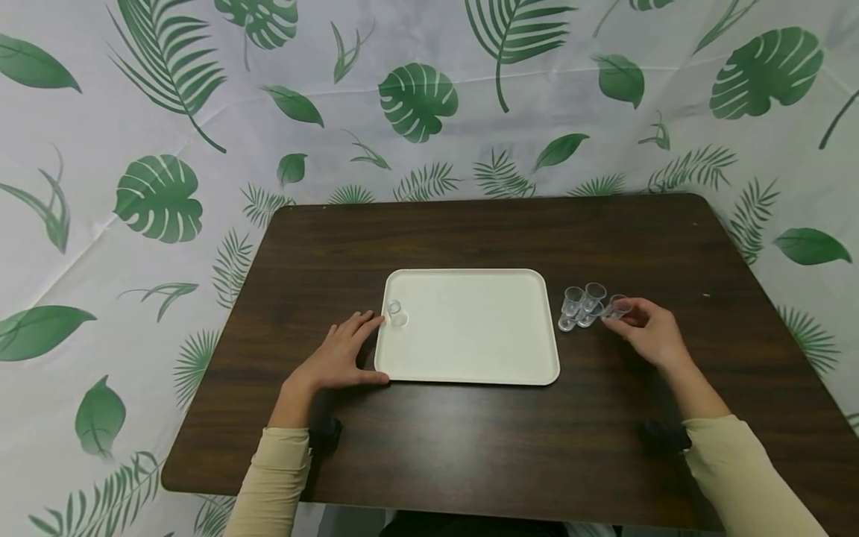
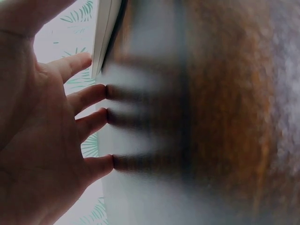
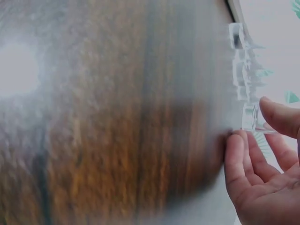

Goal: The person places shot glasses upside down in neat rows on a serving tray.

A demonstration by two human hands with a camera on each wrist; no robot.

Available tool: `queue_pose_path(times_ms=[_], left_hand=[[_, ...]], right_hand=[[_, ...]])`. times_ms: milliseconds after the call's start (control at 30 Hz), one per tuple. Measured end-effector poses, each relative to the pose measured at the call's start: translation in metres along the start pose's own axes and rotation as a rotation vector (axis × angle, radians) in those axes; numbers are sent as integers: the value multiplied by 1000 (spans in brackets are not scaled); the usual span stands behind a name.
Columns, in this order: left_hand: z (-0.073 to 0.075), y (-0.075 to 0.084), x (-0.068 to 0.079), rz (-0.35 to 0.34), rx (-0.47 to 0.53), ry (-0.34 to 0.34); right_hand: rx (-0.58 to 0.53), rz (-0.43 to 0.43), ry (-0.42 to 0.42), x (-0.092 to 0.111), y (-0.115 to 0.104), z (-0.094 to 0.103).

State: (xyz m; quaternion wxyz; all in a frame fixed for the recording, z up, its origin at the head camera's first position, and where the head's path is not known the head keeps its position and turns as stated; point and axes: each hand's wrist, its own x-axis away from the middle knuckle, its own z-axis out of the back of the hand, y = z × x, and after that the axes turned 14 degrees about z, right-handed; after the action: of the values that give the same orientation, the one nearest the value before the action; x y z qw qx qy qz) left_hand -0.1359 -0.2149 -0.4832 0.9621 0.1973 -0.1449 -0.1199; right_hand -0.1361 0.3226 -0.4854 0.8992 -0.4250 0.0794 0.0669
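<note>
A cream rectangular tray point(image 1: 470, 328) lies on the dark wooden table. At its left edge my left hand point(image 1: 342, 356) rests with fingers spread, thumb by the near left corner; the left wrist view shows fingertips point(image 2: 107, 115) down on the table beside the tray. One small clear cup point(image 1: 397, 315) stands inside the tray near its left rim. To the tray's right, my right hand point(image 1: 649, 330) pinches another clear cup point(image 1: 618, 304) between thumb and fingers. That cup point(image 3: 250, 117) is close over the table, right beside a cluster of similar clear cups point(image 1: 581, 304).
The dark brown table point(image 1: 483, 440) extends around the tray on every side. Behind it hangs a white cloth point(image 1: 362, 97) printed with green leaves. The clustered cups stand close together near the tray's right edge.
</note>
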Motion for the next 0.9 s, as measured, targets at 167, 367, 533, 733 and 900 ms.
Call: queue_pose_path(times_ms=[167,367,533,733,900], left_hand=[[0,0,0,5,1,1],[0,1,0,12,0,0],[-1,0,0,10,4,-1],[0,1,0,6,8,0],[1,2,1,-2,6,-1]], right_hand=[[-60,10,10,1,-2,5],[-97,16,49,2,-9,14],[-88,37,98,-1,-25,23],[-105,69,139,-11,-47,26],[-28,106,120,-19,-65,20]])
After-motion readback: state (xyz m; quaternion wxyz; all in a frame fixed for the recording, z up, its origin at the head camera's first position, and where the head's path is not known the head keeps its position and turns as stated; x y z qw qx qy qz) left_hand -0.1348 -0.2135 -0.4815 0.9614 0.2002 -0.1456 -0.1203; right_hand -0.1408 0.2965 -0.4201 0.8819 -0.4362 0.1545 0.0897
